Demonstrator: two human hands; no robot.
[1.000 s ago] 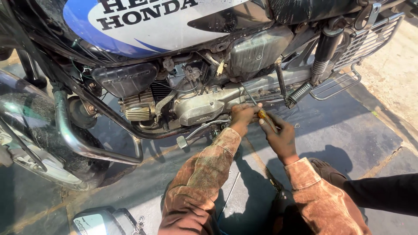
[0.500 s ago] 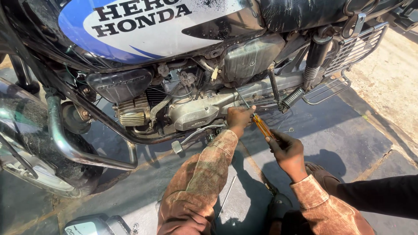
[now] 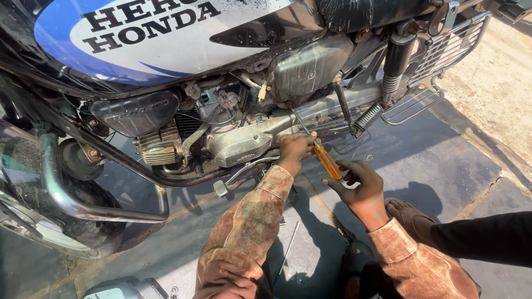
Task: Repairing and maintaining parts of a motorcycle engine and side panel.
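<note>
Sunlit grey pavement [image 3: 421, 166] is lying under everything, with hard shadows falling across it. Nearest the camera, two stained brown sleeves are reaching forward, and a thin metal rod [image 3: 287, 252] is lying on the ground between them. A sandalled foot [image 3: 410, 216] is showing just beside the right wrist.

The right hand [image 3: 360, 185] is closing around the lower end of a screwdriver [image 3: 324, 156] with a translucent orange handle, the fingers wrapping it from underneath. The left hand [image 3: 295, 150] is pinching near the top of the handle where the steel shaft begins, steadying it against the motorcycle's engine casing [image 3: 244, 145]. The shaft is running up and left toward the casing; its tip is too small to make out.

The tool is likely light and rigid, and its smooth plastic handle could be turning slippery in greasy fingers, so a full wrap at the handle's thick middle looks like the surest hold, with the other hand guiding the shaft.

Farther off, the gear lever [image 3: 221, 187], the finned cylinder [image 3: 159, 149], the footpeg [image 3: 368, 117] and the rear shock spring [image 3: 392, 72] are showing, and the blue and white fuel tank [image 3: 166, 39] is filling the top.
</note>
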